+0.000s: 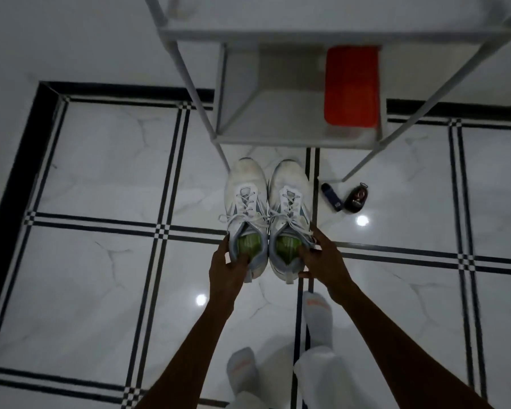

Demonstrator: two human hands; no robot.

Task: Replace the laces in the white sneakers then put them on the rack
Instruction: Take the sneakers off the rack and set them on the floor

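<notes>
The floor [106, 160] is glossy white marble tile with black lines. A grey metal rack [295, 134] stands on it; on its lower shelf lies an orange box [351, 87]. In front of the rack the two white sneakers [267, 214] are side by side, laced. The left hand [229, 268] and the right hand [319, 255] each have their grip closed around one heel. Two small dark objects [345, 197] lie near.

Two white sneakers, the left sneaker [245, 208] and the right sneaker [289, 208], side by side and touching, toes pointing toward a grey metal rack [295, 84], both threaded with white laces [248, 202], green insoles showing, heels nearest the viewer.
</notes>
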